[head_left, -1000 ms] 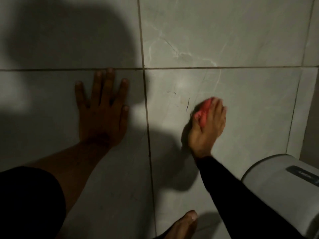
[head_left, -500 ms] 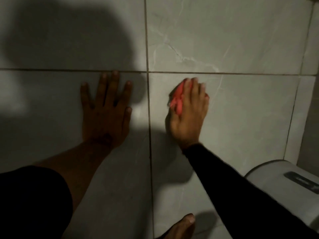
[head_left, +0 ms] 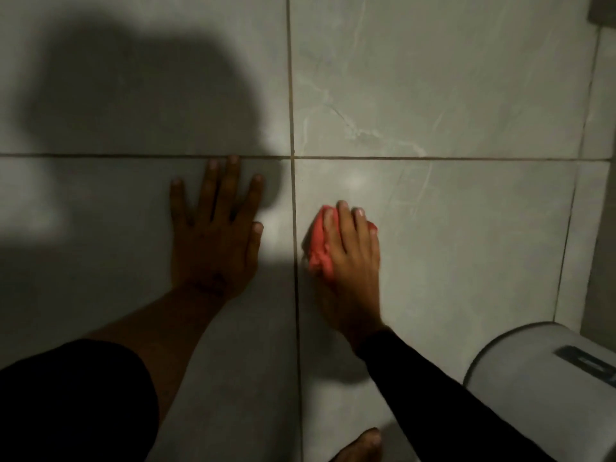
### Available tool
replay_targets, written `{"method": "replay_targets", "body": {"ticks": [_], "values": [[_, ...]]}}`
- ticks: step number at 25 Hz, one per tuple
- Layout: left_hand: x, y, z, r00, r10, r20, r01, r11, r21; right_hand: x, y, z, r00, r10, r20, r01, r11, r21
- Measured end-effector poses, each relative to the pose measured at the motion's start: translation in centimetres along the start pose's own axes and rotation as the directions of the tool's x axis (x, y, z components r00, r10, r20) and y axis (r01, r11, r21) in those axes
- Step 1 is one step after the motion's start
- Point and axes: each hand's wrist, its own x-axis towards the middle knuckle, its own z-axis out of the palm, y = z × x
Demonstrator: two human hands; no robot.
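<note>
My left hand [head_left: 213,248] lies flat on a grey floor tile [head_left: 466,245], fingers spread, fingertips at the horizontal grout line. My right hand [head_left: 353,261], in a black sleeve, presses a wadded red cloth [head_left: 318,251] on the tile just right of the vertical grout line [head_left: 295,261]. Its fingers drape over the cloth and the thumb is hidden. The cloth bulges out at the hand's left side.
A white rounded object with a dark panel [head_left: 540,395] sits at the lower right. A bare toe [head_left: 363,445] shows at the bottom edge. A large shadow covers the upper left tiles. A narrow tile strip runs along the right side.
My right hand swept the cloth left and away toward the grout cross, then drew it back toward me along the vertical grout line. My left hand stayed planted.
</note>
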Motion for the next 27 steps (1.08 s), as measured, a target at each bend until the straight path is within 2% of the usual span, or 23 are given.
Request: {"method": "replay_targets", "body": {"ticks": [1,3,4,5,7,9,10,12,14,15,16,18,20,21,24,27], "values": [[-0.2,0.1,0.0,1.000,0.000,0.002,0.000,1.000,0.005,-0.3,1.4,-0.5,0.998,0.070,0.007,-0.070,0.997,0.031],[-0.2,0.4,0.1,1.000,0.004,-0.002,-0.004,1.000,0.008,3.9,2.2,-1.4,0.969,0.229,-0.096,-0.214,0.967,0.140],[-0.2,0.4,0.1,1.000,0.004,0.000,-0.004,1.000,0.002,6.7,1.3,-1.6,0.953,0.262,-0.155,-0.240,0.959,0.149],[-0.2,0.4,0.1,1.000,0.005,0.002,-0.005,1.000,-0.004,8.7,-0.5,-1.8,0.955,0.218,-0.199,-0.195,0.972,0.128],[0.0,0.3,0.0,1.000,0.010,0.010,-0.010,1.000,-0.013,7.6,-3.5,-0.5,0.978,0.030,-0.206,-0.017,0.998,0.066],[0.0,0.1,-0.2,1.000,0.006,0.023,-0.006,1.000,-0.016,1.0,-3.6,0.9,0.991,-0.102,-0.085,0.102,0.995,-0.005],[-0.1,0.0,-0.3,1.000,0.001,0.029,-0.001,1.000,-0.013,-2.0,-2.1,0.5,0.992,-0.122,-0.011,0.121,0.991,-0.047],[-0.3,0.1,-0.3,0.999,-0.003,0.038,0.003,1.000,-0.006,-2.6,2.9,-0.9,0.999,-0.004,0.036,0.005,1.000,-0.023],[-0.3,0.3,-0.3,0.999,0.003,0.037,-0.002,1.000,-0.010,2.8,6.1,-2.3,0.958,0.270,-0.093,-0.257,0.958,0.128],[-0.3,0.4,-0.4,0.999,0.002,0.038,-0.002,1.000,-0.011,6.4,6.1,-2.9,0.930,0.324,-0.173,-0.296,0.940,0.169],[-0.2,0.4,-0.4,0.999,0.003,0.039,-0.002,1.000,-0.011,9.0,5.1,-3.2,0.928,0.300,-0.219,-0.265,0.948,0.177],[-0.2,0.5,-0.5,0.999,0.001,0.040,-0.001,1.000,-0.015,9.8,1.2,-1.3,0.963,0.055,-0.264,-0.027,0.994,0.108],[-0.1,0.2,-0.8,0.999,-0.006,0.043,0.007,1.000,-0.027,3.7,-2.3,1.7,0.963,-0.192,-0.188,0.204,0.978,0.045],[0.0,0.1,-0.8,0.999,-0.003,0.038,0.004,0.999,-0.034,-0.7,-2.6,2.9,0.956,-0.267,-0.125,0.270,0.963,0.006],[-0.3,0.2,-0.7,1.000,0.013,0.013,-0.013,1.000,-0.014,-9.8,2.6,3.6,0.957,-0.289,-0.005,0.288,0.954,-0.080],[-0.3,0.1,-0.5,1.000,0.022,0.020,-0.022,1.000,0.016,-7.3,10.5,1.1,0.991,-0.137,-0.001,0.137,0.988,-0.066]]}}
